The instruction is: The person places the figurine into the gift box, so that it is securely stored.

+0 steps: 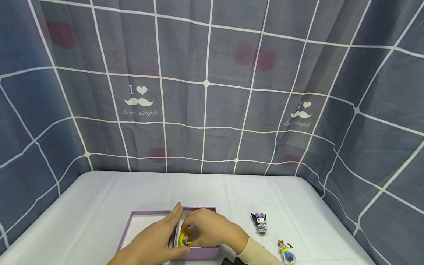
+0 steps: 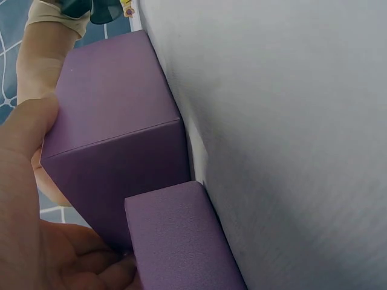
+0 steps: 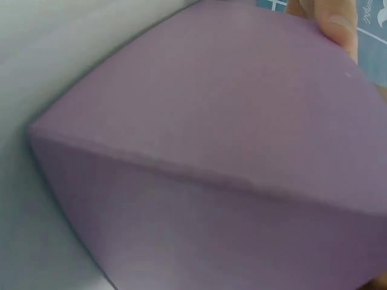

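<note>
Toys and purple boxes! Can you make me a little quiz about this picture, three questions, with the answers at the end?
1. Which hand holds the yellow toy?
2. How many toys can you see on the table, outside the purple boxes?
3. True or false: the black-and-purple toy is inside a box.

Key:
1. The right hand.
2. Two: the black-and-purple toy and the blue-and-yellow toy.
3. False; it is on the table.
</note>
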{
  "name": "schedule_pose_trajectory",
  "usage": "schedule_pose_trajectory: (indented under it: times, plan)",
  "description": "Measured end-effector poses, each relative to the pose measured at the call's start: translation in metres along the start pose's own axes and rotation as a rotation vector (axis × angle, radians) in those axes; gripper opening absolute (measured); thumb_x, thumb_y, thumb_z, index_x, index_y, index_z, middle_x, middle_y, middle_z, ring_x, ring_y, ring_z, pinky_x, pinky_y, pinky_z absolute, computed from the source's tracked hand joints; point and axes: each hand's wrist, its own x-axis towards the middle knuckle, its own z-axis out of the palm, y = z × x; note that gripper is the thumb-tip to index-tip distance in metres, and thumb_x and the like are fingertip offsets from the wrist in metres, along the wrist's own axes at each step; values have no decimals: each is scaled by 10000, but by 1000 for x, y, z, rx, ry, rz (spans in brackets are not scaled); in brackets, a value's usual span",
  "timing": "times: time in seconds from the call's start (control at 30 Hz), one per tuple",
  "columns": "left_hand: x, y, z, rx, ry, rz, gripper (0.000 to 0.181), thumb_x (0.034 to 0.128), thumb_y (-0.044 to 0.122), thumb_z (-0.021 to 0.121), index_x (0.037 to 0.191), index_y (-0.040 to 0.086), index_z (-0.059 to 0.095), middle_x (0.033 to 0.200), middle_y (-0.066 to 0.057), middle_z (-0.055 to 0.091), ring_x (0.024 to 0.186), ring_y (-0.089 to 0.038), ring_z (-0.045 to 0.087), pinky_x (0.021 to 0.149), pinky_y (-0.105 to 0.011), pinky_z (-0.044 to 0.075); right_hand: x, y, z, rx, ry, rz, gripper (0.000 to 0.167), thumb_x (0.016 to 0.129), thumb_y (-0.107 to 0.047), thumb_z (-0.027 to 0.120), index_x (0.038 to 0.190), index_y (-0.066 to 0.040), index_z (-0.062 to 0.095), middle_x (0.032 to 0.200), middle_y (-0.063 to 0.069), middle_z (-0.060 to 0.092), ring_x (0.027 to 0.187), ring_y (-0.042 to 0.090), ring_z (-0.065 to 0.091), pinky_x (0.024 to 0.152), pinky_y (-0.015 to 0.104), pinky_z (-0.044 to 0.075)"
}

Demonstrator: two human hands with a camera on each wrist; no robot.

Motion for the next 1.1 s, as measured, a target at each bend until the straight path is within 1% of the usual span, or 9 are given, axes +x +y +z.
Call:
schedule_pose_trajectory:
  times: [0.23,0.4,0.63,0.83,0.97,1.1]
  plan:
    - [0,0,0,-11,-7,-1,1081,826,756,513,1501,-53,277,1567,-175,257,1243,-291,521,901,-450,518,1,2,2,16,10,-1,343,708,-280,883,999,-183,728,950,-168,655,869,-90,549,789,51,416]
    - [0,0,0,-3,-2,-4,1087,824,767,500,1505,-49,271,1570,-167,254,1239,-277,526,904,-439,518,1,4,4,37,16,-1,325,716,-272,875,992,-188,727,944,-177,653,864,-95,545,784,51,415]
    - [0,0,1,0,6,-1,1088,825,762,505,1503,-55,267,1567,-180,249,1256,-291,509,914,-446,511,1,5,5,72,-1,40,332,717,-306,879,990,-187,731,943,-185,662,863,-93,558,786,59,425]
    - [0,1,1,14,11,7,1088,825,773,485,1497,-58,283,1567,-175,252,1236,-285,527,895,-426,523,1,4,4,98,-26,71,327,669,-287,890,937,-211,718,900,-212,643,874,-96,557,801,74,432]
    - [-1,2,1,20,19,6,1086,825,774,484,1498,-55,285,1568,-170,251,1232,-275,530,898,-422,522,1,3,4,86,-28,71,335,637,-271,900,904,-222,703,873,-222,630,877,-104,551,803,72,429]
    - [-1,1,2,25,29,12,1081,828,768,488,1490,-64,296,1563,-176,261,1229,-273,531,903,-419,519,2,1,4,74,-30,72,333,639,-252,905,900,-219,702,865,-217,628,841,-102,548,785,63,425]
